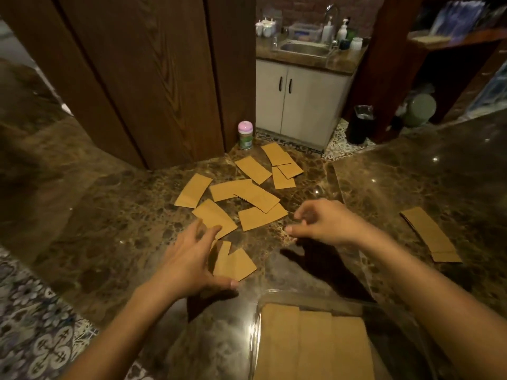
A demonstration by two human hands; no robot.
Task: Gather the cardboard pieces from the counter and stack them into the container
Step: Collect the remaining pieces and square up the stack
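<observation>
Several tan cardboard pieces [248, 200] lie scattered on the brown marble counter [115, 229]. My left hand [192, 259] hovers with its fingers spread over two of them: one piece [212, 215] under the fingertips and another piece [236, 266] beside the thumb. My right hand [326, 223] hangs over bare counter with loosely curled fingers and holds nothing. A clear container [256, 325] at the bottom edge holds a flat stack of cardboard [312, 346]. A separate pile of cardboard pieces [430, 233] rests to the right.
A small jar with a pink lid [245, 135] stands at the counter's far edge against a dark wooden pillar [153, 78]. Beyond are a white cabinet with a sink [301, 48] and a black bin [359, 124] on the tiled floor.
</observation>
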